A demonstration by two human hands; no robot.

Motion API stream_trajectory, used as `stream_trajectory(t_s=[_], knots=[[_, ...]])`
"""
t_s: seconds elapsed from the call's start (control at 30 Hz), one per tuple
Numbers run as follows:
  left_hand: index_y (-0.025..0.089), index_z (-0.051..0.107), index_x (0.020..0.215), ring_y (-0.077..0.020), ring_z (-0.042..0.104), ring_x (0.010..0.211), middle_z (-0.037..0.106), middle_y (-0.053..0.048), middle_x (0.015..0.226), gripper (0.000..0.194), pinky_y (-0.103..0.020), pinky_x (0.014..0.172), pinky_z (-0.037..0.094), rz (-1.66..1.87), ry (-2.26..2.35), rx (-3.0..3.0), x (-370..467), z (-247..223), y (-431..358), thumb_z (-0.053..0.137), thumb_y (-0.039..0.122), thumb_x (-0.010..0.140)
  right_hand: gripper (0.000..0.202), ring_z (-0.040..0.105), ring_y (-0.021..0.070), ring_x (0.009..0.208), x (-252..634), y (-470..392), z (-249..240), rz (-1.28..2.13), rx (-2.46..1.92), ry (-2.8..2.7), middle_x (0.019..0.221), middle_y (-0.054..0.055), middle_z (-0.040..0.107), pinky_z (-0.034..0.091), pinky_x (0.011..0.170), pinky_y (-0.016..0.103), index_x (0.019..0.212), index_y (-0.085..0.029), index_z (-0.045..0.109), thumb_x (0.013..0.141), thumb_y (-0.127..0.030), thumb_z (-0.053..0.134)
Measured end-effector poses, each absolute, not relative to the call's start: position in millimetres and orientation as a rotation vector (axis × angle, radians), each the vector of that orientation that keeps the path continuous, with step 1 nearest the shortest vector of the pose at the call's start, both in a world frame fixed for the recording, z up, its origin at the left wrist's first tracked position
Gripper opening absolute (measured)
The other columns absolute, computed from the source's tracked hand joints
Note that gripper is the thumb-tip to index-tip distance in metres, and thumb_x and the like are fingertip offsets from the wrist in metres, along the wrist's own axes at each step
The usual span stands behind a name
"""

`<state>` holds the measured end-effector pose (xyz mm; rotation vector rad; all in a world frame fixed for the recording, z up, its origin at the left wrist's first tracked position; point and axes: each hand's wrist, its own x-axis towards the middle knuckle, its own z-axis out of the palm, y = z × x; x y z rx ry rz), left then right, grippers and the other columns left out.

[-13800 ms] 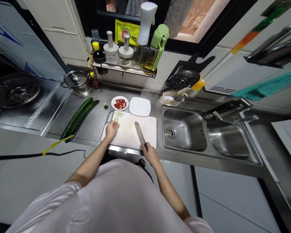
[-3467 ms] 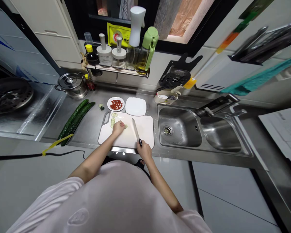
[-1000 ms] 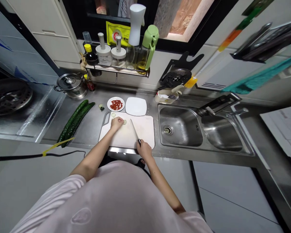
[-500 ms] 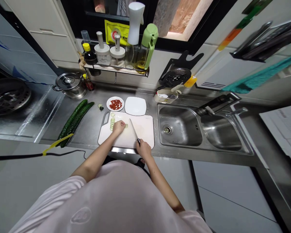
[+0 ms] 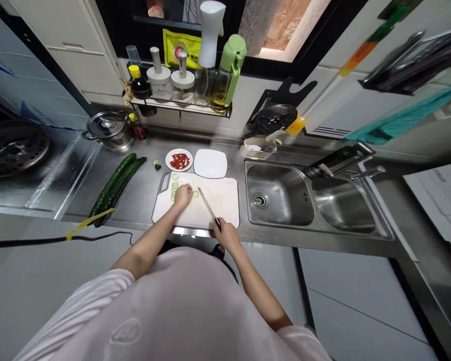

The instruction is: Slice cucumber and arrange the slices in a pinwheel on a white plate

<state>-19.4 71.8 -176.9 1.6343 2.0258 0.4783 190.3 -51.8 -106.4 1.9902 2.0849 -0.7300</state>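
Note:
In the head view, my right hand (image 5: 227,235) is wrapped round the black handle of a knife (image 5: 208,206), its blade slanting up and left just above or on the white cutting board (image 5: 225,198). My left hand (image 5: 183,196) is over the board with its fingers curled together; whatever they may hold is hidden. Beside its fingertips lies a thin cucumber slice (image 5: 195,194), close to the knife tip. A row of overlapping cucumber slices (image 5: 175,186) runs along the board's left side, partly covered by my left hand.
Behind the board stand a plate of chopped red pieces (image 5: 180,161) and a white square plate (image 5: 210,163). Cucumbers (image 5: 118,183) and small green scraps (image 5: 157,165) lie to the left, near a steel pot (image 5: 110,131). A double sink (image 5: 280,195) is at the right.
My left hand has shifted slightly left, away from the single slice. My right hand has moved a little right with the knife, and its blade has turned slightly.

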Motion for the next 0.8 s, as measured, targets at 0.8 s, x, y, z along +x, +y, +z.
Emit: stream_trajectory(t_s=[0.8], knots=[[0.021, 0.064, 0.082, -0.0162, 0.059, 0.078, 0.067, -0.003, 0.082, 0.009, -0.025, 0.068, 0.040, 0.475, 2.007, 1.586, -22.5, -185.7, 79.2, 0.059, 0.024, 0.076, 0.036, 0.063, 0.0235, 0.092, 182.2, -46.9, -95.6, -0.731, 1.847, 2.063, 0.098, 0.012, 0.067, 0.039, 0.072, 0.029, 0.108, -0.018, 0.055, 0.095, -0.043, 0.031]])
